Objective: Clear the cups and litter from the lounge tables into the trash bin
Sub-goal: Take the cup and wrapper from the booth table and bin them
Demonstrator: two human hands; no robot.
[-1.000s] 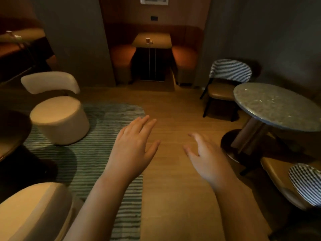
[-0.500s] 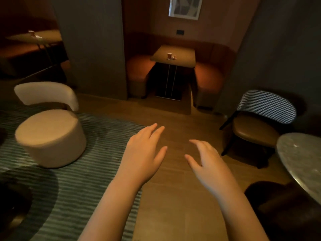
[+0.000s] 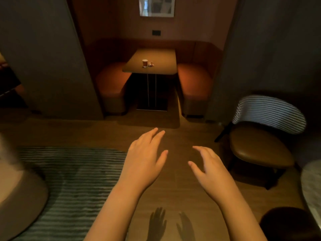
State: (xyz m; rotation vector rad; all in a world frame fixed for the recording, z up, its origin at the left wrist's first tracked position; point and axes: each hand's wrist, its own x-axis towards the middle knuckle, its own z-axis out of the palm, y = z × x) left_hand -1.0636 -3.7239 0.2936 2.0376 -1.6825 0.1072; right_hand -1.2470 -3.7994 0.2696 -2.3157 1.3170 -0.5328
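Observation:
A brown paper cup with a white lid (image 3: 144,63) stands on a wooden booth table (image 3: 161,66) straight ahead, far from me. A small crumpled piece of litter (image 3: 151,64) lies just right of the cup. My left hand (image 3: 145,160) and my right hand (image 3: 209,168) are stretched out in front of me over the wooden floor, palms down, fingers apart, both holding nothing. No trash bin is in view.
Two orange booth seats (image 3: 111,84) (image 3: 194,82) flank the table between grey partition walls. A striped-back chair (image 3: 260,141) stands at right, a round marble table's edge (image 3: 311,188) at far right. A cream round chair (image 3: 15,197) and striped rug (image 3: 74,180) lie at left.
The view has moved forward and turned towards the booth; the table with the cup is nearer and centred. The cream chair slid to the left edge. Both hands stay open.

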